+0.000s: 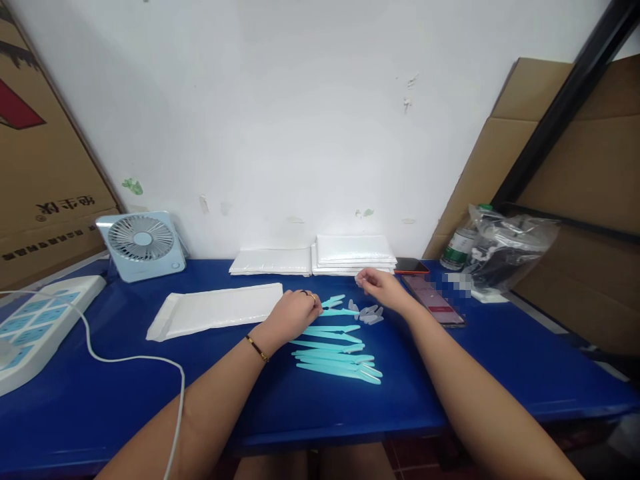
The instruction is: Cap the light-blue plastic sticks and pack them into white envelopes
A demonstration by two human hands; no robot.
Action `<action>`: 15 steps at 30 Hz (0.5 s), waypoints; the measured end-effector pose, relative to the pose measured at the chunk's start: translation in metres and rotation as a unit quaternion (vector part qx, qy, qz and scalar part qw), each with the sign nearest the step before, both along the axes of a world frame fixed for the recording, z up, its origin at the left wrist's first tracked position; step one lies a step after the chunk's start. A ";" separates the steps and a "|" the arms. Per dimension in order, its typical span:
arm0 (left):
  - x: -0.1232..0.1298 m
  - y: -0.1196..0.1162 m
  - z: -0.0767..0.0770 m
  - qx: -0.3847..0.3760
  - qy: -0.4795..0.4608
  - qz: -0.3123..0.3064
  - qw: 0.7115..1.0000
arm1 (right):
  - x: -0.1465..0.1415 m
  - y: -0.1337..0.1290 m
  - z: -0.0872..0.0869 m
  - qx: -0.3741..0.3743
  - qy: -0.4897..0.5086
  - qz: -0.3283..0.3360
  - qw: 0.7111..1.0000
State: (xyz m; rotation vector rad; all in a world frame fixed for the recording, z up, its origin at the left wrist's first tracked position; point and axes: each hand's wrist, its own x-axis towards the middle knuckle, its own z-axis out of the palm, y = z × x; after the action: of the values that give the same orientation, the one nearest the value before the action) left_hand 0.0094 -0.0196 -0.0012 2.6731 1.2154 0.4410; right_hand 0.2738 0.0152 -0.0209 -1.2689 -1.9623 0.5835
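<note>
left hand (303, 308) palm-down, right hand (376, 285) raised, fingertips pinched

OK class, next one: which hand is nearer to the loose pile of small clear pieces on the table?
The person's right hand: it is just beyond the clear pieces, while the left hand is farther off to their left, at a turquoise tool.
</note>
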 end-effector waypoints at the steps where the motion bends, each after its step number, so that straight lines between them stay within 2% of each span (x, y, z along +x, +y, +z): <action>1: -0.001 0.002 0.000 0.008 -0.005 0.012 1.000 | 0.000 -0.004 0.005 -0.026 0.036 0.017 0.999; 6: -0.008 0.011 0.001 0.020 -0.028 0.060 0.998 | -0.003 -0.020 0.023 -0.110 0.081 0.091 0.986; 15: -0.008 0.012 -0.001 0.002 -0.049 0.061 0.997 | -0.015 -0.025 0.020 -0.115 0.062 0.116 0.985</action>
State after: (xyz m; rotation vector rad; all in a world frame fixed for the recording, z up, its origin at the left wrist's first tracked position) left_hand 0.0014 -0.0079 -0.0020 2.5558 1.3549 0.5871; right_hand 0.2590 -0.0094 -0.0006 -1.1143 -1.9951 1.0044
